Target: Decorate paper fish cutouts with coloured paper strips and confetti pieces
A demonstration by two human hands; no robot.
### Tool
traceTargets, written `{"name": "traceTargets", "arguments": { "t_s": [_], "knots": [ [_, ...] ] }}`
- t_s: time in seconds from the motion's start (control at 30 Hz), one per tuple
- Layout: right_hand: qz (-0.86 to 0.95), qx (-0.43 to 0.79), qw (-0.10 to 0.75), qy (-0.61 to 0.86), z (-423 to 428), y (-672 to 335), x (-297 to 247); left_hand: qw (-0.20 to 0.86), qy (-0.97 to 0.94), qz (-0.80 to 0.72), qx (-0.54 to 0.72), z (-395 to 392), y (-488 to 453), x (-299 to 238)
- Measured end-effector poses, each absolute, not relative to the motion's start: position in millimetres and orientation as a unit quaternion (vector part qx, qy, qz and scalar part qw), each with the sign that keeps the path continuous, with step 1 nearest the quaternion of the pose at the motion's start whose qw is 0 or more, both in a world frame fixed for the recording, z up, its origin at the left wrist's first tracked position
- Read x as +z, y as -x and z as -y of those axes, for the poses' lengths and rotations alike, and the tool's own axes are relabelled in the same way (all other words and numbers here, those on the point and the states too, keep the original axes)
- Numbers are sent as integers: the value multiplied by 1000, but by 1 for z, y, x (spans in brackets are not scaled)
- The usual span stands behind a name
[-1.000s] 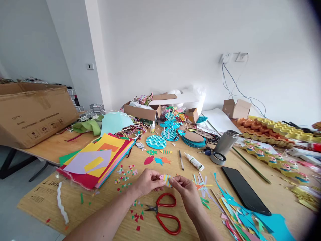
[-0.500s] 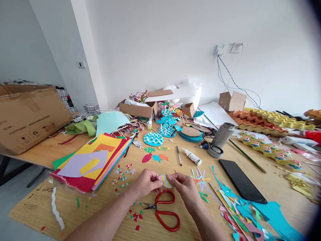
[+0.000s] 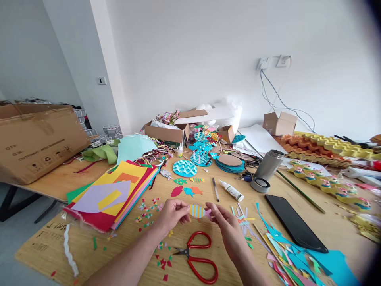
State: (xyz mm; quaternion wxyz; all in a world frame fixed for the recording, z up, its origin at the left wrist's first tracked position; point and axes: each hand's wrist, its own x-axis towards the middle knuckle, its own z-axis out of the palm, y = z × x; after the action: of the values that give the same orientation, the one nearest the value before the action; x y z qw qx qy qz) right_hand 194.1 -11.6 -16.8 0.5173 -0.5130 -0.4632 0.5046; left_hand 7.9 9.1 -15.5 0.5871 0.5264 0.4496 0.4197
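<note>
A striped paper fish [image 3: 197,211], yellow and light blue with a pinkish-purple piece at its right end, is stretched between my two hands above the table. My left hand [image 3: 175,213] pinches its left end, fingers curled. At the other end, my right hand [image 3: 223,218] grips the pinkish piece between thumb and fingertips. Red-handled scissors [image 3: 200,254] lie just below, blades pointing left. Beyond my hands rest several cut paper fish, among them a crimson one [image 3: 176,191], a blue one [image 3: 188,192] and an orange one [image 3: 197,191].
Coloured sheets [image 3: 113,190] are stacked at left, near paper confetti [image 3: 147,212]. A pen [image 3: 215,189], glue bottle [image 3: 231,190], metal flask [image 3: 269,165] and phone [image 3: 294,222] lie to the right. Blue paper scraps [image 3: 327,258] cover the near right; a cardboard box [image 3: 44,139] stands far left.
The paper fish has been turned round: its pinkish end was at the left and is now at the right. My hands are slightly farther apart, and the view has shifted a little.
</note>
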Motion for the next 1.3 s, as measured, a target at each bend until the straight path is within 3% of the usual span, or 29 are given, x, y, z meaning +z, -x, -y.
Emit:
{"name": "traceTargets", "arguments": {
  "t_s": [0.33,1.3],
  "knots": [
    [420,513,527,532,7,-195,-29,565,-463,-475,491,-24,8,-20],
    [438,567,511,475,16,-180,-22,633,-537,-422,364,-5,-9,-17]
  ]
}}
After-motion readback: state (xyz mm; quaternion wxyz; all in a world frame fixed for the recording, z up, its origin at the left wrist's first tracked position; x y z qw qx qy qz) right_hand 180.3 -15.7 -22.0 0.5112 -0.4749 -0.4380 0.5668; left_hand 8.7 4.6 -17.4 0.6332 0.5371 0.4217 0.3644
